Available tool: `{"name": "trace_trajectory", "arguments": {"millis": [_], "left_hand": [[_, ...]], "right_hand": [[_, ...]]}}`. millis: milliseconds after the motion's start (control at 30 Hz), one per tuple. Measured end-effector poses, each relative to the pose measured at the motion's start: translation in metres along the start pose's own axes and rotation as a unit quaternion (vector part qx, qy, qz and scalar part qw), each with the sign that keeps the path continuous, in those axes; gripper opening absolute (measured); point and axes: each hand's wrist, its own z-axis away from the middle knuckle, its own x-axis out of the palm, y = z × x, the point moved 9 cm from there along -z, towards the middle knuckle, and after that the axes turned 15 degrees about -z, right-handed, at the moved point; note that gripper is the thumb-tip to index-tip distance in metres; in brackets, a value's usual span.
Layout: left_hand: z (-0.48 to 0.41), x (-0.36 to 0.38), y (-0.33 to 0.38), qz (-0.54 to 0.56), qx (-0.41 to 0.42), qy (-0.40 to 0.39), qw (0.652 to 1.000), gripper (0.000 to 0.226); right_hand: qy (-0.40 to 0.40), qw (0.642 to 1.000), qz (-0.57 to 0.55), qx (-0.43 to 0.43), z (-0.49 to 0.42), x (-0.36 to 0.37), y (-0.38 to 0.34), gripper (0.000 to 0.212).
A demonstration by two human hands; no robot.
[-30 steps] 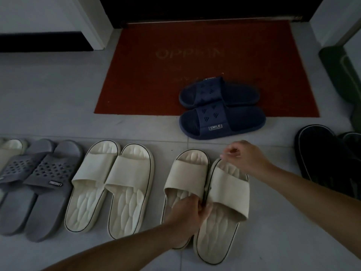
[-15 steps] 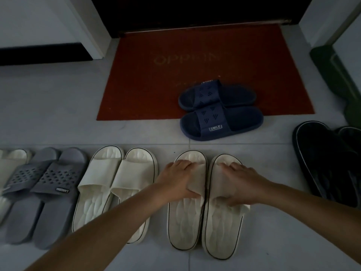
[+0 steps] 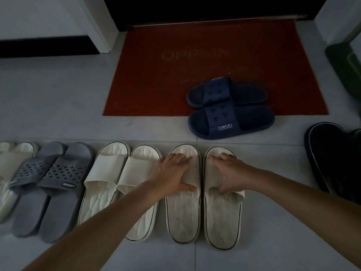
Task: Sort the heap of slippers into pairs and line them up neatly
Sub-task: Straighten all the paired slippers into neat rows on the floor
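Note:
A row of slippers lies on the tiled floor. My left hand (image 3: 172, 174) grips the strap of a beige slipper (image 3: 183, 218). My right hand (image 3: 230, 174) grips the strap of its twin (image 3: 222, 222) beside it; the two lie parallel, toes away from me. To their left sit a cream pair (image 3: 109, 184), a grey perforated pair (image 3: 48, 192) and part of another pale slipper (image 3: 7, 173) at the frame's edge. A navy pair (image 3: 230, 110) marked SMILE lies sideways, half on the doormat.
A red doormat (image 3: 156, 75) lies before a dark doorway. A black slipper pair (image 3: 336, 159) sits at the right edge. A dark green object (image 3: 347, 67) stands at far right. A white door frame post (image 3: 97, 26) rises at upper left.
My left hand moved from the beige slipper's heel side up to its strap and my right hand came down on the other strap. The two slippers were straightened and now lie parallel.

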Motion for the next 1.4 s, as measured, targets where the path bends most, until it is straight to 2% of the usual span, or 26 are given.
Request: {"name": "trace_trajectory", "arguments": {"millis": [433, 633, 733, 833, 967, 1067, 1167, 1233, 1333, 1400], "left_hand": [[0.002, -0.001, 0.005, 0.028, 0.000, 0.023, 0.999, 0.110], [-0.013, -0.020, 0.033, 0.040, 0.024, 0.034, 0.998, 0.119], [-0.029, -0.040, 0.055, 0.058, 0.051, 0.043, 0.996, 0.117], [-0.052, -0.067, 0.093, 0.049, 0.108, 0.048, 0.992, 0.114], [-0.066, -0.093, 0.166, 0.021, 0.208, 0.022, 0.978, 0.106], [-0.074, -0.111, 0.217, -0.022, 0.258, 0.021, 0.966, 0.102], [-0.092, -0.127, 0.249, 0.004, 0.231, 0.023, 0.973, 0.093], [-0.103, -0.126, 0.263, 0.036, 0.189, 0.000, 0.981, 0.088], [-0.119, -0.118, 0.287, 0.047, 0.151, -0.030, 0.987, 0.083], [-0.136, -0.119, 0.304, 0.051, 0.137, -0.032, 0.989, 0.085]], "right_hand": [[0.051, 0.998, 0.026, -0.025, -0.001, 0.006, 0.006, 0.110], [0.024, 0.999, -0.022, -0.026, 0.016, -0.002, 0.007, 0.121], [0.062, 0.996, -0.063, -0.007, 0.041, -0.025, 0.027, 0.120], [0.128, 0.987, -0.085, 0.047, 0.076, -0.051, 0.075, 0.106], [0.123, 0.978, -0.020, 0.166, 0.143, -0.073, 0.166, 0.088], [0.187, 0.950, 0.005, 0.251, 0.196, -0.110, 0.231, 0.076], [0.311, 0.900, -0.043, 0.302, 0.236, -0.147, 0.280, 0.046], [0.330, 0.868, -0.077, 0.362, 0.253, -0.153, 0.305, 0.029], [0.314, 0.834, -0.093, 0.444, 0.265, -0.145, 0.330, 0.037], [0.346, 0.838, -0.065, 0.417, 0.261, -0.152, 0.336, 0.053]]}}
